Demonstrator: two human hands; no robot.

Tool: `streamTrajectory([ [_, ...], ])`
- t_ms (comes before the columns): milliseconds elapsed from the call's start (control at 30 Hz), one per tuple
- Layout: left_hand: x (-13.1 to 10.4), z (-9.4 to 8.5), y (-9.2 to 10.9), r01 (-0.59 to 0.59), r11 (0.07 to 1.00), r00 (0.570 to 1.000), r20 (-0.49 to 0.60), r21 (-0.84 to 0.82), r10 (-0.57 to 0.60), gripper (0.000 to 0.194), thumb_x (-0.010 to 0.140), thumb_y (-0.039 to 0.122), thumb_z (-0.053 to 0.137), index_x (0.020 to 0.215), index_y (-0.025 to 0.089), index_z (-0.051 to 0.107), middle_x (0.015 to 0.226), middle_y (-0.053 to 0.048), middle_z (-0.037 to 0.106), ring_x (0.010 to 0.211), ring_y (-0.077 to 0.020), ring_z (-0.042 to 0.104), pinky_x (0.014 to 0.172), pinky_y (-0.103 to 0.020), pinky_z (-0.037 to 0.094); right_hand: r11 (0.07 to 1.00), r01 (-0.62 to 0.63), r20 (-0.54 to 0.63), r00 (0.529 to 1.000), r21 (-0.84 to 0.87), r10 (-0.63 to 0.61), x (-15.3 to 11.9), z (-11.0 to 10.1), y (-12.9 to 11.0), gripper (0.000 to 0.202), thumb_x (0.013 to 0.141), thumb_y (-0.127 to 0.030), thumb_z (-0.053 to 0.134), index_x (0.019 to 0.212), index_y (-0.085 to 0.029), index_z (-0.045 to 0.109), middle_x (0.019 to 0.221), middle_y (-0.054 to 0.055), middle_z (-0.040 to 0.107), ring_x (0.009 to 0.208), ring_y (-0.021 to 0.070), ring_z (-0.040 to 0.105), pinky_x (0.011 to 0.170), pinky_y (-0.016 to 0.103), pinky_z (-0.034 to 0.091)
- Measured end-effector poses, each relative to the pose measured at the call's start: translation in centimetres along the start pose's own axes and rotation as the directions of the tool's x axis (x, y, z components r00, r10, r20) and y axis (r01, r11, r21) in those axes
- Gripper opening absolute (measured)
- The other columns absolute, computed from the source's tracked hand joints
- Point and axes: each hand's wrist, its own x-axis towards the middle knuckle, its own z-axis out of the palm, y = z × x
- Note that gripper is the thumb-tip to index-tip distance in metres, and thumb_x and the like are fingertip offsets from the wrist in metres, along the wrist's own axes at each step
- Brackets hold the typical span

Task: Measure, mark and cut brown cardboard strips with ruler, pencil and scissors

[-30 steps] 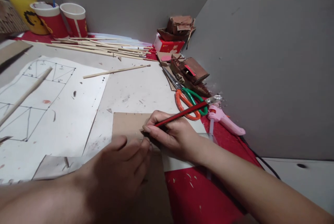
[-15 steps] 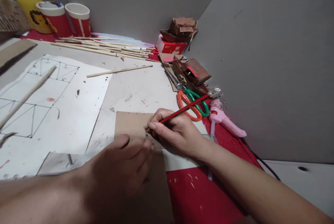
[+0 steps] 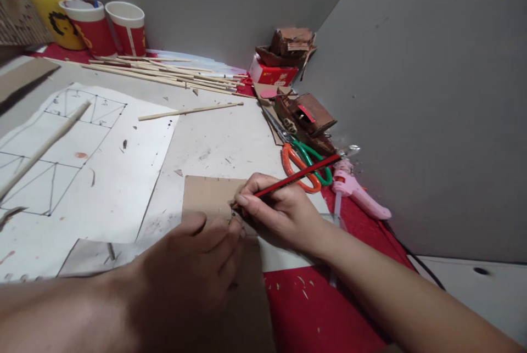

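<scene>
On the table lies a piece of brown cardboard (image 3: 206, 194) with small marks along its far edge. My left hand (image 3: 193, 259) presses down over it, fingers bent and close together. At its fingertips shows the end of a clear plastic strip (image 3: 234, 214), which looks like a ruler; most of it is hidden under my hands. My right hand (image 3: 284, 213) grips a red and black pencil (image 3: 298, 175), its tip on the cardboard just beyond the left fingertips. Orange and green handled scissors (image 3: 302, 166) lie behind the pencil.
A sheet with drawn truss lines (image 3: 123, 150) lies left, a wooden stick (image 3: 45, 150) across it. Thin sticks (image 3: 164, 73), paper cups (image 3: 127, 29) and a yellow bottle (image 3: 45, 1) stand behind. Brown cardboard models (image 3: 308, 114) and a pink glue gun (image 3: 358, 194) are right.
The pencil's back end has tipped slightly down and to the right, while its tip stays near the same spot. My left hand holds its place. The whole view has shifted slightly.
</scene>
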Motion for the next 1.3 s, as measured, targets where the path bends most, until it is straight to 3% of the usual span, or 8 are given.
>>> streamTrajectory([
  [333, 0.0, 0.1, 0.1, -0.005, 1.0, 1.0, 0.006, 0.015, 0.005, 0.038, 0.101, 0.032, 0.047, 0.124, 0.009, 0.067, 0.129, -0.012, 0.068, 0.113, -0.0265, 0.057, 0.093, -0.043, 0.038, 0.998, -0.046, -0.023, 0.999, 0.045, 0.047, 0.0, 0.0, 0.2, 0.022, 0.095, -0.027, 0.056, 0.076, -0.018, 0.057, 0.069, -0.002, 0.057, 0.064, 0.0123, 0.055, 0.062, 0.025, 0.043],
  [567, 0.1, 0.0, 0.2, 0.004, 1.0, 1.0, 0.007, 0.011, -0.004, 0.037, 0.1, 0.029, 0.047, 0.125, 0.009, 0.066, 0.127, -0.011, 0.069, 0.113, -0.0259, 0.057, 0.093, -0.043, 0.037, 0.997, 0.065, -0.042, 0.997, -0.052, -0.067, -0.2, 0.3, 0.1, 0.022, 0.096, -0.023, 0.055, 0.075, -0.017, 0.059, 0.07, 0.0, 0.057, 0.067, 0.0122, 0.056, 0.061, 0.024, 0.045],
  [767, 0.0, 0.0, 0.2, 0.019, 1.0, 1.0, 0.02, -0.006, -0.018, 0.041, 0.101, 0.032, 0.045, 0.128, 0.007, 0.063, 0.131, -0.013, 0.066, 0.112, -0.0261, 0.056, 0.092, -0.042, 0.037, 0.995, -0.025, -0.115, 0.993, 0.096, 0.036, -0.7, -1.0, -0.9, 0.015, 0.099, -0.027, 0.054, 0.092, -0.018, 0.065, 0.076, 0.001, 0.067, 0.06, 0.0105, 0.062, 0.055, 0.022, 0.051],
  [867, -0.1, -0.1, 0.3, 0.008, 1.0, 0.999, 0.054, -0.005, -0.008, 0.045, 0.101, 0.034, 0.046, 0.132, 0.005, 0.059, 0.136, -0.015, 0.062, 0.111, -0.0273, 0.055, 0.091, -0.043, 0.038, 0.982, 0.042, -0.134, 0.989, -0.181, -0.067, -1.6, -2.8, -1.7, 0.016, 0.1, -0.023, 0.052, 0.095, -0.019, 0.066, 0.08, 0.002, 0.072, 0.068, 0.0128, 0.068, 0.063, 0.023, 0.055],
  [933, -0.3, -0.2, 0.3, 0.011, 1.0, 0.999, 0.052, 0.012, -0.012, 0.046, 0.101, 0.035, 0.047, 0.133, 0.004, 0.059, 0.137, -0.016, 0.061, 0.111, -0.0285, 0.055, 0.09, -0.044, 0.038, 0.91, 0.124, -0.005, 0.991, -0.397, -0.137, -2.6, -4.0, -1.8, 0.01, 0.097, -0.023, 0.057, 0.101, -0.019, 0.066, 0.09, 0.006, 0.074, 0.08, 0.0169, 0.07, 0.072, 0.028, 0.057],
  [1000, -0.5, -0.2, 0.5, 0.016, 1.0, 0.999, 0.035, 0.026, -0.017, 0.044, 0.099, 0.032, 0.05, 0.13, 0.004, 0.061, 0.136, -0.017, 0.062, 0.11, -0.0293, 0.055, 0.09, -0.044, 0.039, 0.837, 0.136, 0.132, 0.988, -0.53, -0.077, -3.8, -5.0, -1.5, 0.024, 0.092, -0.028, 0.067, 0.115, -0.019, 0.063, 0.104, 0.009, 0.073, 0.094, 0.0225, 0.07, 0.08, 0.035, 0.058],
  [1133, -0.7, 0.2, 0.7, 0.018, 0.999, 1.0, -0.009, 0.031, -0.018, 0.041, 0.094, 0.026, 0.057, 0.127, 0.004, 0.063, 0.133, -0.016, 0.064, 0.11, -0.0298, 0.057, 0.093, -0.044, 0.04, 0.779, 0.147, 0.204, 0.979, -0.609, -0.025, -5.5, -5.7, -0.3, 0.035, 0.091, -0.028, 0.068, 0.123, -0.019, 0.059, 0.115, 0.013, 0.069, 0.109, 0.0266, 0.065, 0.09, 0.041, 0.056],
  [1300, 0.0, 0.1, 0.4, 0.038, 0.998, 0.997, -0.062, 0.051, -0.035, 0.038, 0.094, 0.023, 0.054, 0.125, 0.002, 0.063, 0.128, -0.017, 0.067, 0.1, -0.0284, 0.062, 0.085, -0.042, 0.049, 0.788, 0.223, 0.231, 0.967, -0.574, -0.106, -5.3, -5.7, 0.6, 0.023, 0.094, -0.024, 0.062, 0.117, -0.018, 0.06, 0.104, 0.011, 0.07, 0.098, 0.0235, 0.066, 0.084, 0.038, 0.056],
])
